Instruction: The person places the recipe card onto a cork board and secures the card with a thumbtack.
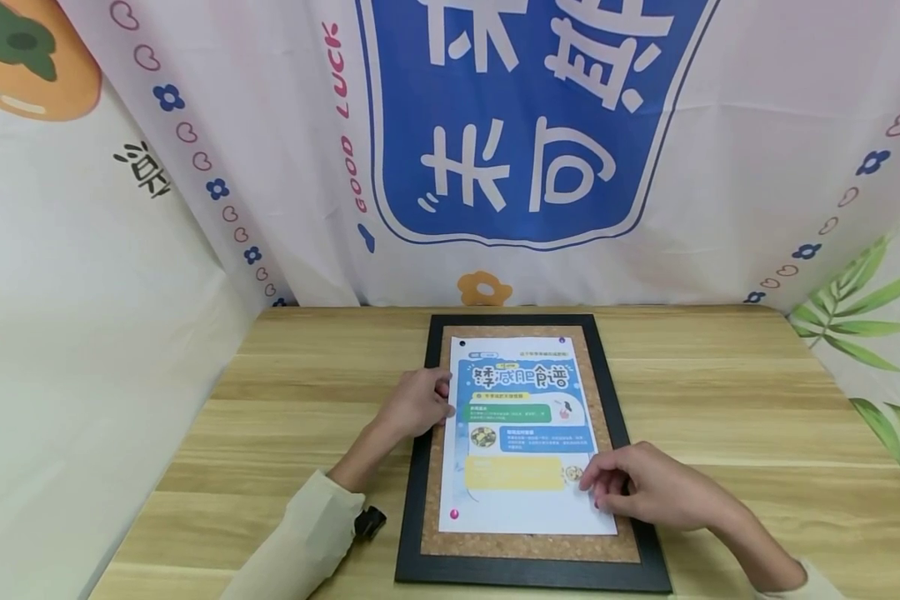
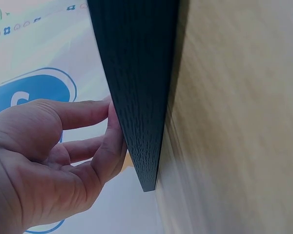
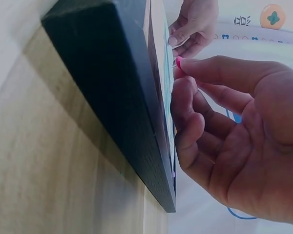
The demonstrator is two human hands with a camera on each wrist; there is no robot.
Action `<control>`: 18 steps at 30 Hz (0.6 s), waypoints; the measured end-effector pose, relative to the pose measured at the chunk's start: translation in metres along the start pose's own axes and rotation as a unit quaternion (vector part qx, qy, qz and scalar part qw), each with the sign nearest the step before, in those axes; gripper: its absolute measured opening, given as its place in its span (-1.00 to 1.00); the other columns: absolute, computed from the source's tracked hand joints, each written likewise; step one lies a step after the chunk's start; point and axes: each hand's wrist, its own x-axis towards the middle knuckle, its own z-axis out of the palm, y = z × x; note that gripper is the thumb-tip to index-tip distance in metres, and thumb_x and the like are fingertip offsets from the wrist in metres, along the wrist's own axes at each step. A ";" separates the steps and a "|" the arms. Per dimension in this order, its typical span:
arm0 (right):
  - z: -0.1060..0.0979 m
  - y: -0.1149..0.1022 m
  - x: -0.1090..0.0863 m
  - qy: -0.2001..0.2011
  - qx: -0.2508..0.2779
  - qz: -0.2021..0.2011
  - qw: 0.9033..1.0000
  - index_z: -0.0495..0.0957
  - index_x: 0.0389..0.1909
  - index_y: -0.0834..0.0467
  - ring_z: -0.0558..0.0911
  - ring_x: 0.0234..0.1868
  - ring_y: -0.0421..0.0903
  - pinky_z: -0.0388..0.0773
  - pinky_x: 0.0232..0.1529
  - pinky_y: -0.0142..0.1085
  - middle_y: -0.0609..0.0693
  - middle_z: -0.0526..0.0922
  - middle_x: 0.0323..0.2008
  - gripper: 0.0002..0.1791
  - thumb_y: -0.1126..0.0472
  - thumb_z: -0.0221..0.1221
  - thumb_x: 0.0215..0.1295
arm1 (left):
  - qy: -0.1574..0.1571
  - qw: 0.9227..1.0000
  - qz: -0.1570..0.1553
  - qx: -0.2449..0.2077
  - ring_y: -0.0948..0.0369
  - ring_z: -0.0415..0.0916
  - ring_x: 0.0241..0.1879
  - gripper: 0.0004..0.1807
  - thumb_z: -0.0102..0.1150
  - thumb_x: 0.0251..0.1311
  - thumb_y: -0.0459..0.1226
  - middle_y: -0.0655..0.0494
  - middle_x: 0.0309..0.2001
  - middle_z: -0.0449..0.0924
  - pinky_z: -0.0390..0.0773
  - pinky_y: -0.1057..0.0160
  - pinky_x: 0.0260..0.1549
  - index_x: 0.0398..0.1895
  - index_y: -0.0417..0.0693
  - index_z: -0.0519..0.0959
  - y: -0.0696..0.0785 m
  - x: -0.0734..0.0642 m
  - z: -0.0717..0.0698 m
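A printed sheet of paper [image 1: 528, 508] lies on a cork board [image 1: 487, 546] with a black frame [image 1: 532, 573]. Pins sit at three of its corners: a black one [image 1: 462, 342], a purple one [image 1: 562, 340] and a pink one [image 1: 453, 514]. My left hand [image 1: 416, 404] rests at the sheet's left edge, fingers loosely bent; the frame's side hides its fingertips in the left wrist view. Over the sheet's lower right edge, my right hand [image 1: 656, 487] pinches a pink push pin [image 3: 178, 62] at its thumb tip, slightly above the paper.
The board lies on a wood-grain table [image 1: 742, 400]. A printed cloth [image 1: 307, 167] hangs behind the table's back edge, and a pale sheet covers the left side. A black buckle-like piece [image 1: 370, 522] shows beside my left sleeve.
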 end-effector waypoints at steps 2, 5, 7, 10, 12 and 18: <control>0.001 0.000 0.000 -0.003 -0.002 -0.003 1.000 0.73 -0.05 0.07 0.56 -0.37 -0.39 0.58 -0.35 -0.46 -0.24 0.68 -0.35 -0.87 0.27 0.35 0.44 | 0.001 1.000 -0.001 0.002 0.18 0.63 -0.42 -0.40 0.38 0.28 -0.54 -0.07 -0.16 0.56 0.69 0.33 -0.43 0.40 -0.34 0.52 0.000 0.000 0.000; 0.003 0.000 0.000 -0.005 -0.003 0.000 1.000 0.74 -0.05 0.06 0.57 -0.36 -0.38 0.61 -0.34 -0.45 -0.24 0.70 -0.34 -0.86 0.26 0.36 0.43 | 0.000 1.000 -0.001 0.002 0.19 0.63 -0.42 -0.40 0.38 0.28 -0.54 -0.07 -0.16 0.56 0.69 0.32 -0.43 0.41 -0.34 0.52 0.000 0.000 0.000; 0.004 0.001 -0.001 -0.007 -0.002 0.003 1.000 0.74 -0.06 0.05 0.58 -0.36 -0.38 0.61 -0.33 -0.44 -0.24 0.70 -0.34 -0.87 0.26 0.36 0.43 | 0.000 1.000 0.002 0.002 0.19 0.63 -0.42 -0.40 0.38 0.28 -0.54 -0.07 -0.16 0.55 0.68 0.33 -0.44 0.40 -0.35 0.52 0.000 0.000 0.000; 0.006 0.002 -0.002 -0.011 0.002 0.005 1.000 0.74 -0.07 0.04 0.57 -0.36 -0.38 0.60 -0.34 -0.44 -0.25 0.69 -0.35 -0.88 0.26 0.35 0.44 | -0.002 1.000 0.004 0.002 0.19 0.63 -0.43 -0.41 0.38 0.28 -0.55 -0.06 -0.16 0.55 0.69 0.32 -0.45 0.39 -0.36 0.52 0.000 0.000 0.000; 0.008 0.003 -0.003 -0.013 0.003 0.006 1.000 0.74 -0.08 0.04 0.57 -0.37 -0.39 0.60 -0.35 -0.44 -0.25 0.68 -0.36 -0.88 0.27 0.34 0.44 | -0.002 1.000 0.003 0.001 0.19 0.63 -0.42 -0.40 0.38 0.28 -0.55 -0.06 -0.16 0.55 0.69 0.32 -0.44 0.40 -0.35 0.52 0.000 0.000 -0.001; 0.011 0.006 -0.004 -0.008 0.000 0.005 1.000 0.73 -0.11 0.02 0.56 -0.39 -0.40 0.59 -0.38 -0.45 -0.27 0.67 -0.39 -0.88 0.28 0.34 0.42 | -0.005 1.000 0.003 0.003 0.19 0.63 -0.41 -0.39 0.38 0.29 -0.54 -0.07 -0.15 0.56 0.70 0.32 -0.44 0.42 -0.36 0.50 0.000 0.000 -0.001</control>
